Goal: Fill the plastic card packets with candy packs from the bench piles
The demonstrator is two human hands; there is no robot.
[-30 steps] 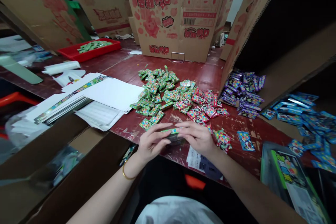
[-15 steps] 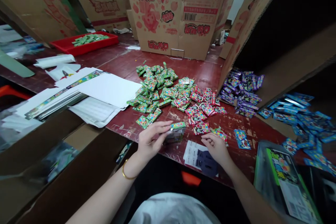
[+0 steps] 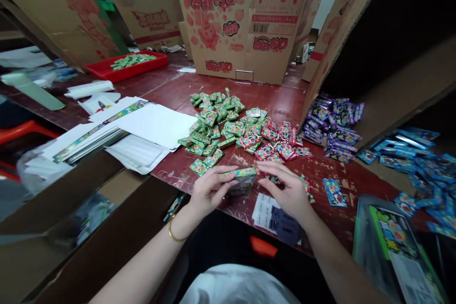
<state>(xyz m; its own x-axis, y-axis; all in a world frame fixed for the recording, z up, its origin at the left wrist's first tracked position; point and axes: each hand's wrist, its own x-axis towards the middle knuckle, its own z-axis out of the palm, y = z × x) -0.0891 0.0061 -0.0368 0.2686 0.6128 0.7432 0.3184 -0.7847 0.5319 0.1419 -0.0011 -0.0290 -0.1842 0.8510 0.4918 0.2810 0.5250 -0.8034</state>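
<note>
My left hand point(image 3: 210, 189) is closed round a small stack of candy packets point(image 3: 243, 180) with a green one on top, held just above the near edge of the red table point(image 3: 171, 90). My right hand point(image 3: 285, 187) lies palm down beside the stack, fingers curled over a red packet point(image 3: 275, 178) on the table. Right behind both hands spreads a heap of green packets point(image 3: 213, 121) that runs into red packets point(image 3: 281, 142). A single blue packet point(image 3: 334, 192) lies to the right of my right hand.
White sheets and printed card strips point(image 3: 121, 130) lie at the left. A red tray point(image 3: 124, 65) of green packets stands far left. Printed cartons point(image 3: 242, 19) wall the back. Purple packets point(image 3: 333, 121) and blue packets point(image 3: 416, 156) lie at the right, a printed display box point(image 3: 399, 242) near right.
My right hand left the stack, dropped to the table edge, then moved forward onto a red packet. The left hand kept hold of the stack.
</note>
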